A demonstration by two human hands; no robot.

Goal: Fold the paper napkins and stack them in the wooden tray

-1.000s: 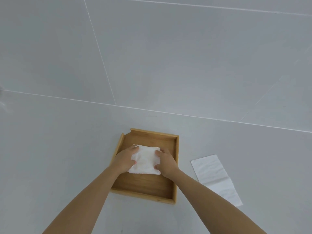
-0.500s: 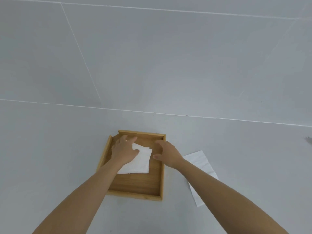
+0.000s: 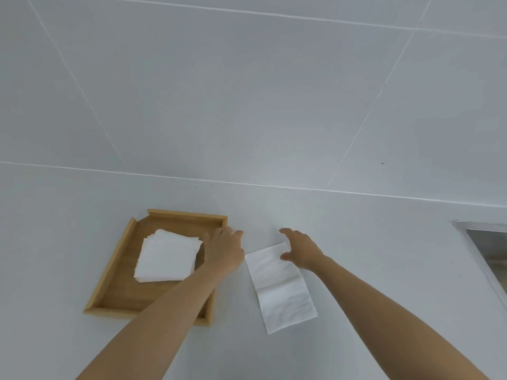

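No text, label, brand, number or sign can be read on anything in view.

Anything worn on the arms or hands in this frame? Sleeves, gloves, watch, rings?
Nothing visible. The left hand and right hand are bare, no gloves. Both forearms are uncovered up to the frame's edge, no sleeves or watch. A ring can't be ruled out; the fingers are slightly blurred.

Plain indoor worktop, sort of place hard to tell, smooth white counter meeting a wall of large pale grey tiles with thin white joints, metal-framed opening at the right edge, perhaps a sink, hinting at a kitchen
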